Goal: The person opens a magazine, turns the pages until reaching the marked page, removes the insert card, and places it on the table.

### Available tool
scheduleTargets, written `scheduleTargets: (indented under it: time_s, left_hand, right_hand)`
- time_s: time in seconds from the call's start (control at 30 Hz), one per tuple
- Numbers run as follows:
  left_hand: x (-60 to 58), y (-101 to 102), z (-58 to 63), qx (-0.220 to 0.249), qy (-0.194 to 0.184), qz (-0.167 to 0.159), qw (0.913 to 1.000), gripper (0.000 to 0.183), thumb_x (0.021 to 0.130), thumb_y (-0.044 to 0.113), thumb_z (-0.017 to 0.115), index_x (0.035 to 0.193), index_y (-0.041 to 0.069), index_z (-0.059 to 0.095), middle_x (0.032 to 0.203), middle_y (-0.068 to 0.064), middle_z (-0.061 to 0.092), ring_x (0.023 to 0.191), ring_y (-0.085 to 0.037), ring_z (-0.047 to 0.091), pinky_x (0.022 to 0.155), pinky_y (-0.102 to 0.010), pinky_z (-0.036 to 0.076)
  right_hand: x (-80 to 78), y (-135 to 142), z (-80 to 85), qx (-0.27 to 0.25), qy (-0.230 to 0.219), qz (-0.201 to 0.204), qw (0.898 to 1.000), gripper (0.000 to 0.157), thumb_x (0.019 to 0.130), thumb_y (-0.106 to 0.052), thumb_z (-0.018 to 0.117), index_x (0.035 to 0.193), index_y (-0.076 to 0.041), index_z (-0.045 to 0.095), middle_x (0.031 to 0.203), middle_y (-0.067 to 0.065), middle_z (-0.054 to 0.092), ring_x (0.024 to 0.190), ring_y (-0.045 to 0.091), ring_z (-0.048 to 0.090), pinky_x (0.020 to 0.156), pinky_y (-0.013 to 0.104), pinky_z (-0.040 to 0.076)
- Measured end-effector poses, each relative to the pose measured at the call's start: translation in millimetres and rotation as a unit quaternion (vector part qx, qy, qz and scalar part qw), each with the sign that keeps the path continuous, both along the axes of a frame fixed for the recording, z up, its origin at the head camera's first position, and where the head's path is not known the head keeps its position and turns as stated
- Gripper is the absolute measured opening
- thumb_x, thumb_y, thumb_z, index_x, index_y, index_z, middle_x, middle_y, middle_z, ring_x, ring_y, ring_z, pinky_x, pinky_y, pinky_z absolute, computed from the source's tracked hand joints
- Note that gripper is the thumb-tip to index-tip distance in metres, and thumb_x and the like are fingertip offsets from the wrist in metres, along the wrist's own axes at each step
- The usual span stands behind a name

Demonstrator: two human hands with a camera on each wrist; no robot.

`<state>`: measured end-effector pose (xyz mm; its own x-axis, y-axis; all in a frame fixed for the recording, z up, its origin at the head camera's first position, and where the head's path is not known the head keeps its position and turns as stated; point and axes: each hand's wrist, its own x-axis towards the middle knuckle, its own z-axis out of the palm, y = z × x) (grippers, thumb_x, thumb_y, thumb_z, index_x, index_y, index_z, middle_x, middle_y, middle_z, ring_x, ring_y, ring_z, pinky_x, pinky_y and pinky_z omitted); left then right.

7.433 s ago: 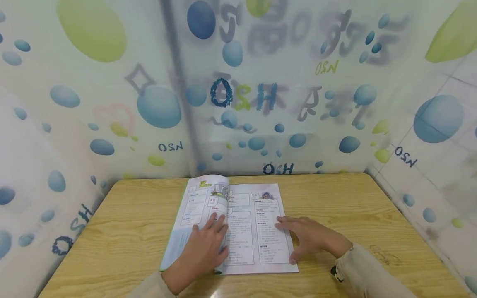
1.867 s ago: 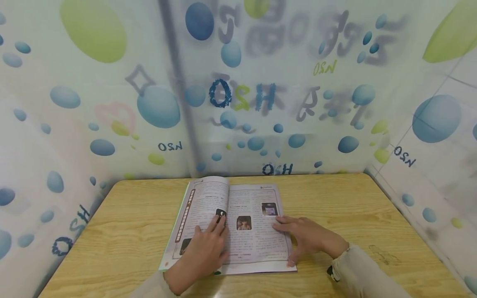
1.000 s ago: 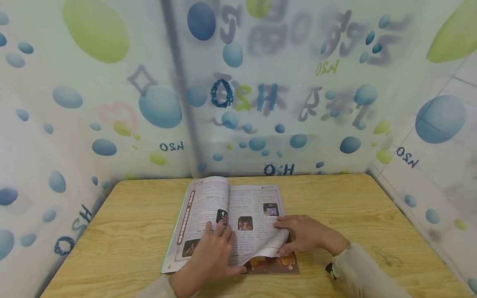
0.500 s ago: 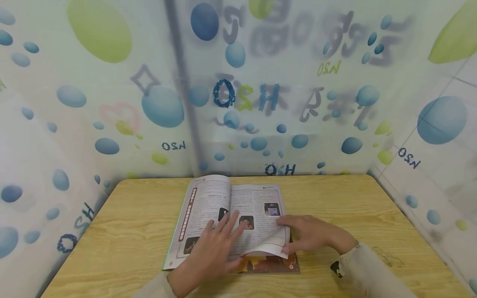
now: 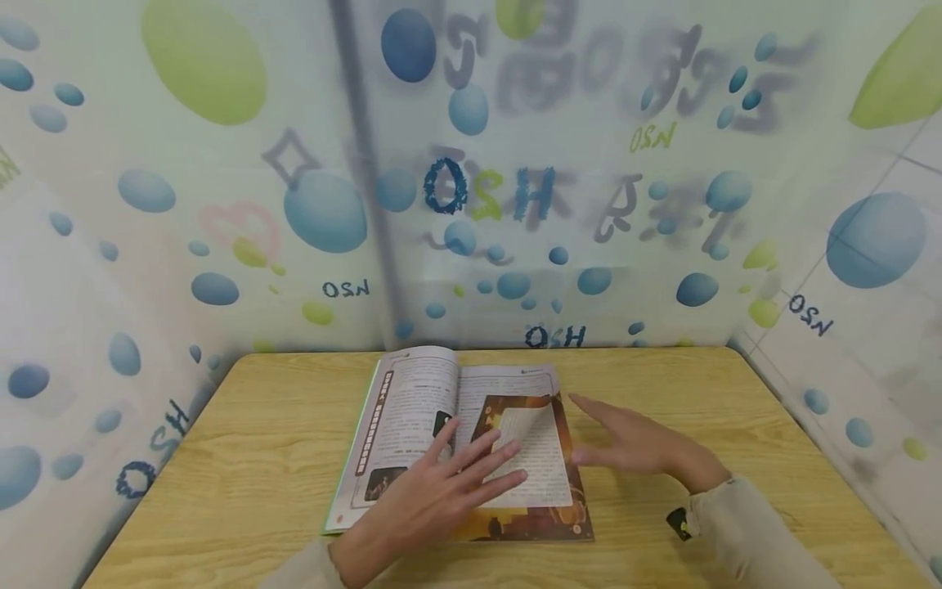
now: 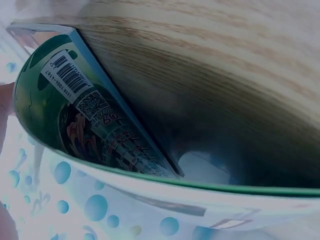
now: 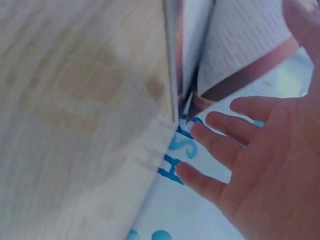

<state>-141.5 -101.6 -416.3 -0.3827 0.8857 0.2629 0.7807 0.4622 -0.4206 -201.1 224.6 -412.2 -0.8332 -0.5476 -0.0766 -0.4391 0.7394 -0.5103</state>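
Note:
An open magazine (image 5: pixel 412 393) lies on the wooden table, with text columns and small photos on its left page. On its right side a brown-bordered page (image 5: pixel 533 458) shows, and a leaf is lifted and curling over toward the left. My left hand (image 5: pixel 441 495) lies across the middle of the magazine, fingers straight and spread over the curling leaf. My right hand (image 5: pixel 636 438) is just off the magazine's right edge, fingers extended and holding nothing. In the right wrist view that hand (image 7: pixel 272 150) is beside the raised page edges. The left wrist view catches the green back cover (image 6: pixel 82 100) with a barcode.
The wooden table (image 5: pixel 280 433) extends around the magazine on all sides. Behind it hangs a pale curtain (image 5: pixel 471 123) printed with blue and green drops. A small black item (image 5: pixel 679 523) shows by the right sleeve.
Earlier, an unbordered text page lay flat on the right. My right hand lifted its lower corner, the leaf swung left, and the right hand came away from it. My left hand shifted right over the leaf.

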Motion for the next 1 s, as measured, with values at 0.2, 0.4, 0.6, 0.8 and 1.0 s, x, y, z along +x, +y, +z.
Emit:
scheduleTargets:
  time_s: [0.2,0.4,0.6,0.8,1.0]
  left_hand:
    - [-4.3,-1.9,-3.3,-0.038,0.009,0.017,0.9991,0.056,0.088,0.026,0.055,0.141,0.022,0.039,0.153,-0.006,0.019,0.141,-0.025,0.005,0.108,-0.056,0.009]
    - [-6.4,-2.5,-8.3,-0.061,0.012,0.069,0.9957,0.043,0.086,0.034,0.053,0.126,0.021,0.058,0.147,-0.005,0.034,0.141,-0.025,0.009,0.109,-0.056,0.007]
    - [-7.5,-2.6,-9.6,-0.017,0.010,0.071,0.9973,0.034,0.083,0.033,0.052,0.108,0.014,0.066,0.143,-0.008,0.040,0.139,-0.025,0.019,0.108,-0.057,0.012]
    - [-4.5,-2.9,-8.8,-0.004,-0.004,0.134,0.9909,0.044,0.079,0.050,0.056,0.102,0.012,0.064,0.143,-0.010,0.039,0.136,-0.028,0.025,0.103,-0.064,0.014]
    - [-0.7,-4.4,-8.2,-0.008,-0.042,0.204,0.9781,0.059,0.076,0.055,0.056,0.120,0.015,0.059,0.145,-0.008,0.035,0.136,-0.031,0.024,0.090,-0.074,0.023]
  right_hand:
    - [4.4,-10.2,-14.9,0.053,0.022,0.050,0.997,0.097,0.071,-0.063,0.064,0.146,-0.014,0.027,0.150,0.013,0.023,0.132,0.033,0.032,0.099,0.062,0.025]
    - [8.7,-16.7,-26.0,0.075,0.024,0.130,0.988,0.102,0.060,-0.069,0.067,0.143,-0.019,0.037,0.149,0.009,0.027,0.132,0.030,0.033,0.098,0.062,0.027]
    - [9.3,-17.8,-24.7,0.091,0.020,0.127,0.988,0.103,0.056,-0.071,0.067,0.142,-0.021,0.039,0.149,0.007,0.029,0.132,0.029,0.033,0.099,0.058,0.029]
    - [8.8,-19.1,-25.7,0.100,0.015,0.119,0.988,0.105,0.054,-0.071,0.067,0.142,-0.022,0.038,0.150,0.005,0.027,0.133,0.027,0.032,0.099,0.053,0.033]
    - [9.9,-19.3,-25.6,0.101,0.011,0.114,0.988,0.105,0.054,-0.070,0.068,0.142,-0.022,0.037,0.150,0.004,0.027,0.133,0.028,0.032,0.100,0.054,0.032]
